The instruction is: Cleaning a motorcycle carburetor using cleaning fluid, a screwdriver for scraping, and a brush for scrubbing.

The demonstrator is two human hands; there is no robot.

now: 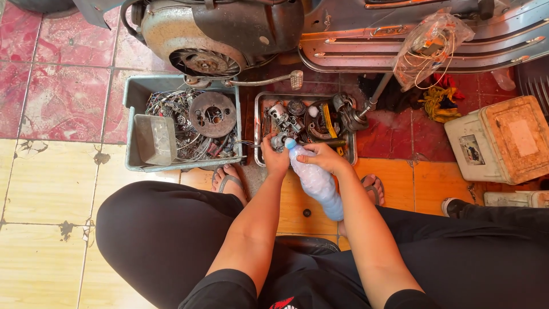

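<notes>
My right hand (323, 157) grips a clear plastic bottle (317, 184) near its neck, tilted with its blue cap toward a small metal engine part (278, 139). My left hand (275, 157) holds that part at the near edge of a metal tray (258, 123) filled with engine pieces. Both forearms reach forward between my knees, which are in black trousers.
A grey plastic bin (132, 103) of wires and a round metal disc stands at the left. A scooter engine (217, 34) and footboard (412, 48) lie beyond. A plastic bag of wires (429, 46) hangs right, and a worn box (503, 140) sits at far right.
</notes>
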